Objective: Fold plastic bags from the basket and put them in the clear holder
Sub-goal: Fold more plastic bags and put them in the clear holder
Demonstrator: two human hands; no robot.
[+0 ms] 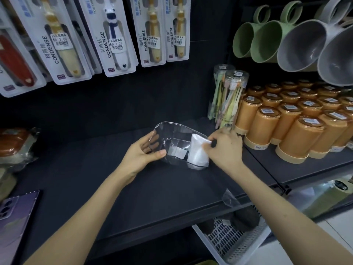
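Open room over the dark shelf point(133, 188) in front of and to the left of the holder point(172, 133). Crowded on the right by orange cups point(286, 134) and toothbrush tubes point(232, 100), just beside the holder. Hemmed in overhead by hanging toothbrush packs point(114, 35) and mugs point(298, 43). Blocked at far left by packets point(17, 146) and a phone point(17, 213). At the front edge, a loose bag point(230, 199).

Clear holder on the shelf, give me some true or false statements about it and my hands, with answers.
1. The left hand grips the clear holder. True.
2. The right hand is empty. False: it pinches a folded white plastic bag at the holder's right end.
3. The holder touches the orange cups. False: the orange cups stand apart, to its right.
4. A white perforated basket sits below the front edge of the dark shelf. True.
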